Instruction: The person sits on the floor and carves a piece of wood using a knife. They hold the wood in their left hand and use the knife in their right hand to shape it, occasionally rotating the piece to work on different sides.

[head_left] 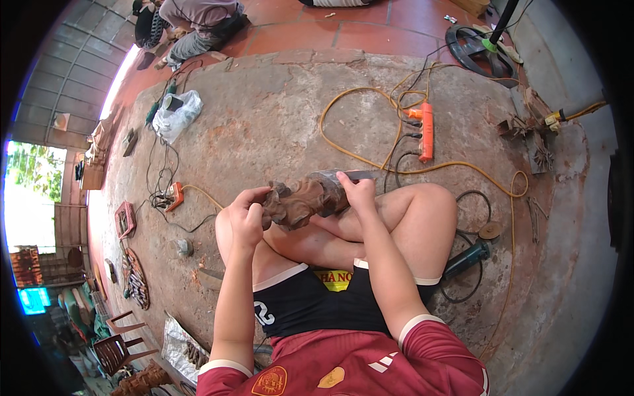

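A brown wood carving (297, 203) with deep curling relief lies across my lap, above my crossed legs. My left hand (242, 212) is closed round its left end, with fingers bent over the top edge. At the opposite end my right hand (358, 193) is closed, its thumb pressing on a thin grey sheet (362, 175) that lies against the carving and sticks out past the hand. The sheet's exact kind is unclear, and the fingers beneath are hidden.
Ahead to the right, an orange power strip (426, 132) trails a looping yellow cord (323, 119). A teal power tool (466, 259) lies beside my right knee. On the left are an orange socket box (174, 196), a plastic bag (177, 115) and a tin (179, 248). Another person (205, 26) sits far left.
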Motion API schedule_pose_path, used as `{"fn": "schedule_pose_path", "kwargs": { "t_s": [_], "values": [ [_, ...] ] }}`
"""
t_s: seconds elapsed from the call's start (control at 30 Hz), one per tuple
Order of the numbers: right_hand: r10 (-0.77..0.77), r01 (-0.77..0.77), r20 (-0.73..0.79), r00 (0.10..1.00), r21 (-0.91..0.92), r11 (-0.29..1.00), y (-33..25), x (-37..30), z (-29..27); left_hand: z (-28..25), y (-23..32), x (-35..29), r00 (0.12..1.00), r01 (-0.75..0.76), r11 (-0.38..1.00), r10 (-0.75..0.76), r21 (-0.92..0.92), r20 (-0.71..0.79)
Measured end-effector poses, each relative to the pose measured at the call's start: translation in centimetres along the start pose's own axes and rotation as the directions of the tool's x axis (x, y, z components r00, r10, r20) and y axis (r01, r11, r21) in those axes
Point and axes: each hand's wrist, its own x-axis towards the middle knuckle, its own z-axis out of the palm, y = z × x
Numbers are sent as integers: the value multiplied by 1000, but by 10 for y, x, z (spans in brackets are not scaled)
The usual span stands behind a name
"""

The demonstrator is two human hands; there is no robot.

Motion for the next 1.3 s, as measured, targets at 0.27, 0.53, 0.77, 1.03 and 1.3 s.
{"fn": "schedule_pose_path", "kwargs": {
  "t_s": [0.27,0.53,0.77,1.03,1.3],
  "values": [
    [-27,27,16,1000,33,999,-1,-7,12,2,2,2,1000,0,1000,0,24,9],
    [48,-73,204,978,118,990,-13,-9,2,0,2,1,1000,7,999,-7,53,3],
    [77,-99,163,984,136,986,-8,-6,-1,-2,-4,0,1000,-10,1000,11,16,-14],
    [41,-43,37,998,69,997,-3,-5,-4,-3,0,0,1000,5,1000,-5,25,4],
    [-2,-5,92,996,81,997,-3,-9,-2,-5,-7,2,1000,-7,1000,7,3,7]
  ]
}}
